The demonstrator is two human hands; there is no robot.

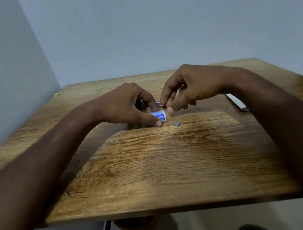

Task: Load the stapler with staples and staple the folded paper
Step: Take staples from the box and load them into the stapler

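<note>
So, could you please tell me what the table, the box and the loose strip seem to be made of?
Table: wood or wood-look laminate, matte, visible grain and knots. Box: probably thin card, printed blue and white. Strip: likely metal, grey, faintly shiny.

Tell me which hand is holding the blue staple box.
The left hand: it pinches the blue staple box on the table. The right hand pinches a small metal piece beside it.
</note>
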